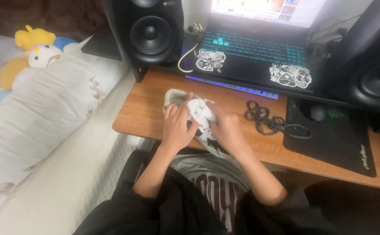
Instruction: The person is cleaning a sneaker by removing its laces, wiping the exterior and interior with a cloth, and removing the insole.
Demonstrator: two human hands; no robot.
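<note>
A white sneaker (198, 124) is held at the near edge of the wooden desk (146, 109), just above the person's lap, with its heel pointing away and its toe towards the body. The left hand (177, 126) is closed over the shoe's left flank, fingers laid up towards the tongue, while the right hand (227, 130) is wrapped around the right flank, its fingertips pressed into the white upper at the eyelet rows. The eyelets appear empty, so the step in hand is judged to be the working of the unlaced upper; the motion blur leaves the exact pinch unclear. A firm hold by one hand would be called for next, so that the other is freed. A black shoelace (270, 122) lies loosely coiled on the desk just to the right of the right hand, apart from the shoe and partly on the black mouse mat (329, 139). Farther back, an open laptop (253, 56) is flanked by two black speakers (150, 30), and soft toys (37, 48) rest on the bed at the far left.
</note>
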